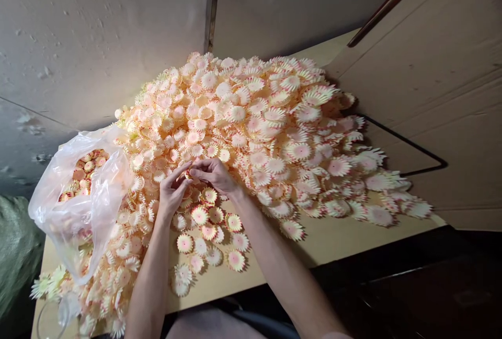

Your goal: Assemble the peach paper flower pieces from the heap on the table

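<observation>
My left hand (173, 186) and my right hand (214, 174) meet fingertip to fingertip over the table. Pinched between them is a small flower piece (188, 173), pale with red edges, mostly covered by the fingers. Under and in front of the hands lie several loose artificial flower heads (200, 215), cream with pink centres and red-tipped petals. Behind them rises a large heap of similar flower heads (254, 119), spreading far to the right. To the left, an open clear plastic bag (104, 213) holds many small red-and-cream pieces (87, 171).
A pale wooden table (337, 242) carries the heap. Cardboard (423, 98) stands at the right, with a bent black rod (411, 151) against it. A grey wall (117, 25) closes off the back. At lower left are a clear round container (53, 318) and a green sack (18, 255).
</observation>
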{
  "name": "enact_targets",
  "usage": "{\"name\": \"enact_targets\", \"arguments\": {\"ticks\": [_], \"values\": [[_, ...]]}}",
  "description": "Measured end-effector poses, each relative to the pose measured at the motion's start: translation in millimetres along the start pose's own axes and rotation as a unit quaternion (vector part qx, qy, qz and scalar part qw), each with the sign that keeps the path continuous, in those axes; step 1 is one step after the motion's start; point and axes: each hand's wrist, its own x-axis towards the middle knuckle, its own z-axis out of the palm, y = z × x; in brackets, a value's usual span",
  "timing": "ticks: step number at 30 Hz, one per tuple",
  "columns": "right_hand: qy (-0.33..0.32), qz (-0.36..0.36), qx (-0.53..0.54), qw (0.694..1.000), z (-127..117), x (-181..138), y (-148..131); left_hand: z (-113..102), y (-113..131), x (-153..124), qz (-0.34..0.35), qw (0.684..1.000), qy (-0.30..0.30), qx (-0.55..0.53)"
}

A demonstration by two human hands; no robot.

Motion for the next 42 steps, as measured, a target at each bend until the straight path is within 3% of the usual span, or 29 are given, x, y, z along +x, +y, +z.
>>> {"name": "enact_targets", "arguments": {"ticks": [7, 20, 27, 35, 42], "values": [[-0.027, 0.007, -0.013, 1.000, 2.3, -1.7, -6.2, -0.3, 0.0, 0.1, -0.008, 1.000, 0.000, -0.009], [-0.019, -0.004, 0.007, 1.000, 2.3, -1.4, -5.6, -3.8, -5.5, -0.9, -0.019, 1.000, -0.016, -0.014], [-0.022, 0.008, 0.033, 0.999, 4.4, -3.0, -10.4, -2.1, -4.3, -1.4, -0.046, 0.996, -0.015, -0.074], [0.021, 0.006, 0.031, 0.999, 0.7, -1.7, -5.9, -4.3, 1.7, -1.1, -0.045, 0.995, 0.021, -0.082], [0.014, 0.007, 0.032, 0.999, 0.9, -1.3, -6.4, -2.1, 3.8, -0.5, -0.079, 0.993, 0.055, -0.063]]}}
